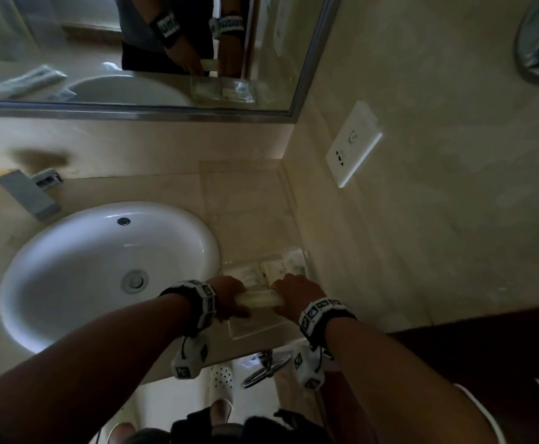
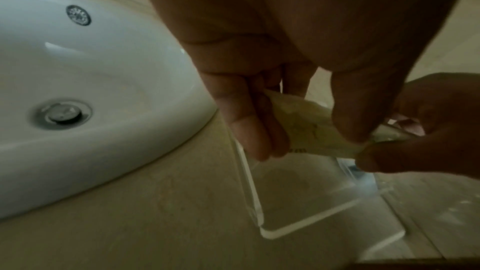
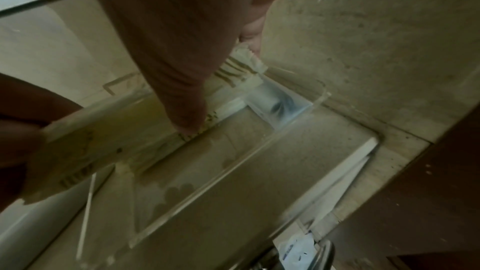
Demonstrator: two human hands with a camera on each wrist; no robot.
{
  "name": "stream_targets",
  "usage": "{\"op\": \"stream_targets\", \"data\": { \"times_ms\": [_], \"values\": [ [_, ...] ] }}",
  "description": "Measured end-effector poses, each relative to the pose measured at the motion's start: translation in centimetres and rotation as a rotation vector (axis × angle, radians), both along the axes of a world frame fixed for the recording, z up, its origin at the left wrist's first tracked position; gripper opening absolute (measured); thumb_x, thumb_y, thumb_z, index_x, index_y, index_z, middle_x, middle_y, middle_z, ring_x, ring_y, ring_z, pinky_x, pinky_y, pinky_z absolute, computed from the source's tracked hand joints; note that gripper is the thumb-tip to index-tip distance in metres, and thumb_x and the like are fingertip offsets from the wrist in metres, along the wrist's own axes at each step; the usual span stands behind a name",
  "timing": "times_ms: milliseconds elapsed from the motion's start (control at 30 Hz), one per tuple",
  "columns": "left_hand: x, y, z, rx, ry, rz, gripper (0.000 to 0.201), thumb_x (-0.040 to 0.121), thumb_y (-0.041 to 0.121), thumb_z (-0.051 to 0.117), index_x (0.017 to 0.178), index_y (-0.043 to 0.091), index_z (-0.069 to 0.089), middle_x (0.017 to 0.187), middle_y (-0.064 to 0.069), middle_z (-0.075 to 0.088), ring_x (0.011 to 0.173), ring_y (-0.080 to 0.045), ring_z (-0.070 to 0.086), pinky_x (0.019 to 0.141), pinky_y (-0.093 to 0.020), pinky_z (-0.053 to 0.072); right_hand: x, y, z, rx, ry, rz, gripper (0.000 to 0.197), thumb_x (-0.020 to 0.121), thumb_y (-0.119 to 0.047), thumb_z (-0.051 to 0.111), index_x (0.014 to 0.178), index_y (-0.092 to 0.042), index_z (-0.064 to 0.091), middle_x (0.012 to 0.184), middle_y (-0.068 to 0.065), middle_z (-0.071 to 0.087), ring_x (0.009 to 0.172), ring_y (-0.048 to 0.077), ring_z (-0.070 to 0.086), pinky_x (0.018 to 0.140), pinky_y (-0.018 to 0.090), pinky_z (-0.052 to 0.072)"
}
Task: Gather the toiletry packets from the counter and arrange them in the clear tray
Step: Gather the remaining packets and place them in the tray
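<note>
a pale packet (image 1: 257,299) is held level over the clear tray (image 1: 252,328), pinched at one end by the left hand (image 1: 229,298) and at the other by the right hand (image 1: 295,294). more packets (image 1: 274,270) lie in the tray's far end, beside the sink (image 1: 69,267).

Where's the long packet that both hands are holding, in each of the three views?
Head: the long packet sits low centre, level between the left hand and right hand, over the clear tray.
Left wrist: centre right, pinched under the thumb.
Right wrist: lower left, slanting up to the right.
Shared landmark: the clear tray's rim.
</note>
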State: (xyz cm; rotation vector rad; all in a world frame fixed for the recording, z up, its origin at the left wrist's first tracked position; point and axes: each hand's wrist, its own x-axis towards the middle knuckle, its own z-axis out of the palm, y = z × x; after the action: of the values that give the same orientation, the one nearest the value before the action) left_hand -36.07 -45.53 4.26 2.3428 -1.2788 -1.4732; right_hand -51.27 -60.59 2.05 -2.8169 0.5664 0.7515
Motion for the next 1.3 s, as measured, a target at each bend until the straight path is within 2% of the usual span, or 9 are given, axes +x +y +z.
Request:
{"op": "stream_targets", "data": {
  "times_ms": [133, 200, 300, 433, 600, 900, 1100, 1200, 1300],
  "values": [
    [-1.4, 0.4, -0.9, 0.061, 0.066, 0.102, 0.026, 0.095, 0.031, 0.053, 0.101, 0.007, 0.06, 0.074, -0.006, 0.063, 0.063, -0.025, 0.066, 0.065, -0.036, 0.059, -0.5, 0.3, -0.9, 0.001, 0.058, 0.041, 0.06, 0.092, -0.046, 0.06, 0.142, -0.022, 0.039, 0.137, 0.009, 0.044, 0.124, 0.031, 0.045, 0.1, 0.045, 0.044],
    [-2.0, 0.6, -1.3, 0.073, 0.075, 0.135, 0.026, 0.095, 0.025, 0.053, 0.111, 0.005, 0.058, 0.082, -0.009, 0.063, 0.072, -0.031, 0.069, 0.069, -0.04, 0.059, -0.7, 0.6, -1.3, -0.024, 0.062, 0.057, 0.06, 0.092, -0.045, 0.06, 0.142, -0.02, 0.038, 0.136, 0.011, 0.044, 0.123, 0.033, 0.046, 0.098, 0.047, 0.044],
    [-2.6, 0.6, -1.6, 0.076, 0.081, 0.165, 0.043, 0.096, 0.023, 0.052, 0.137, 0.011, 0.046, 0.092, -0.009, 0.063, 0.063, -0.025, 0.066, 0.063, -0.035, 0.057, -0.7, 1.0, -1.7, -0.071, 0.061, 0.064, 0.055, 0.094, -0.04, 0.058, 0.141, -0.019, 0.039, 0.135, 0.012, 0.045, 0.12, 0.035, 0.046, 0.097, 0.051, 0.042],
    [-3.2, 0.4, -1.9, 0.089, 0.04, 0.143, 0.049, 0.096, 0.023, 0.053, 0.143, 0.013, 0.042, 0.132, -0.016, 0.056, 0.088, -0.03, 0.068, 0.064, -0.028, 0.055, -0.8, 1.1, -2.0, -0.07, 0.053, 0.024, 0.051, 0.092, -0.033, 0.058, 0.139, -0.023, 0.041, 0.133, 0.011, 0.046, 0.121, 0.034, 0.045, 0.099, 0.051, 0.04],
    [-3.3, 0.0, -2.5, 0.105, -0.054, 0.032, 0.043, 0.096, 0.021, 0.047, 0.138, 0.015, 0.049, 0.139, -0.011, 0.052, 0.122, -0.03, 0.056, 0.093, -0.031, 0.049, -1.4, 0.8, -2.8, 0.026, 0.056, -0.059, 0.059, 0.084, -0.032, 0.065, 0.138, -0.031, 0.043, 0.139, 0.005, 0.044, 0.126, 0.031, 0.043, 0.104, 0.049, 0.038],
    [-3.4, -0.2, -3.6, 0.13, -0.092, 0.03, 0.046, 0.096, 0.011, 0.044, 0.141, 0.016, 0.046, 0.136, -0.011, 0.056, 0.118, -0.027, 0.061, 0.093, -0.033, 0.053, -2.0, 0.0, -2.8, 0.077, 0.05, -0.19, 0.045, 0.094, -0.013, 0.05, 0.137, -0.027, 0.053, 0.142, 0.008, 0.042, 0.132, 0.033, 0.04, 0.108, 0.045, 0.039],
    [-2.4, 0.3, -4.0, 0.061, -0.205, -0.124, 0.052, 0.096, 0.023, 0.051, 0.146, 0.015, 0.038, 0.153, -0.008, 0.035, 0.142, -0.023, 0.032, 0.116, -0.031, 0.025, -1.7, 0.1, -2.8, -0.058, 0.062, -0.185, 0.034, 0.096, -0.017, 0.047, 0.127, -0.024, 0.059, 0.133, 0.011, 0.047, 0.119, 0.036, 0.048, 0.098, 0.049, 0.045],
    [-1.8, 0.5, -4.4, 0.047, -0.228, -0.172, 0.051, 0.096, 0.025, 0.049, 0.146, 0.016, 0.04, 0.153, -0.008, 0.036, 0.142, -0.024, 0.032, 0.117, -0.031, 0.024, -1.3, 0.3, -2.9, -0.031, 0.06, -0.214, 0.033, 0.097, -0.014, 0.048, 0.129, -0.015, 0.056, 0.133, 0.015, 0.048, 0.117, 0.038, 0.053, 0.097, 0.048, 0.048],
    [-1.9, 0.4, -4.4, 0.065, -0.235, -0.227, 0.051, 0.097, 0.026, 0.048, 0.146, 0.017, 0.039, 0.152, -0.008, 0.036, 0.142, -0.025, 0.033, 0.117, -0.033, 0.027, -1.1, 0.4, -3.2, 0.054, 0.061, -0.153, 0.038, 0.096, -0.013, 0.052, 0.133, -0.021, 0.058, 0.135, 0.013, 0.046, 0.126, 0.035, 0.048, 0.103, 0.046, 0.045]
  ]
}}
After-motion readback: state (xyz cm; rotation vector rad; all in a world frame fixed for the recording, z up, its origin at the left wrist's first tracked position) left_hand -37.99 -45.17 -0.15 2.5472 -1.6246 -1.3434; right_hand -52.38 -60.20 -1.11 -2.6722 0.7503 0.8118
